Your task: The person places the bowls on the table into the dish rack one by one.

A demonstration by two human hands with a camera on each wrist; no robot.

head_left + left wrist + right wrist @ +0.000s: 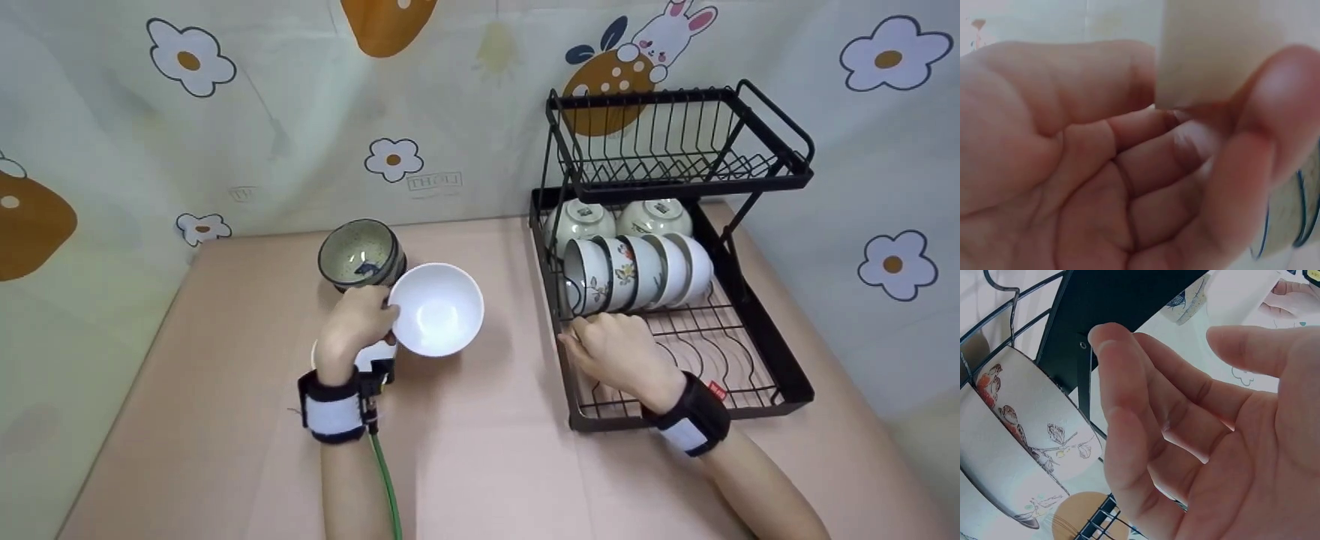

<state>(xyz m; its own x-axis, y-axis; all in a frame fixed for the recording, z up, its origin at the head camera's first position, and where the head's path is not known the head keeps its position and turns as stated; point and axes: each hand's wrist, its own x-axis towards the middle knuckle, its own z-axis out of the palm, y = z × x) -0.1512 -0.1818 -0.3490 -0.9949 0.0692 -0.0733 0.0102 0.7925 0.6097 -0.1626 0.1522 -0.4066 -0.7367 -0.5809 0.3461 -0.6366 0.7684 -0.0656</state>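
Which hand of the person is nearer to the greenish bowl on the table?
Left. The left hand is just in front of the greenish bowl, holding a white bowl; the right hand is farther away, at the dish rack.

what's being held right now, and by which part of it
The left grip holds the white bowl by its rim, on the left side; the right grip holds nothing.

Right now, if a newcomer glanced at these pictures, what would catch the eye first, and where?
Probably the two-tier black rack on the right, with a row of bowls tipped on edge in its lower tier. Next comes the plain white bowl that the left hand holds, just left of the head view's middle. The right hand is at the rack's left edge.
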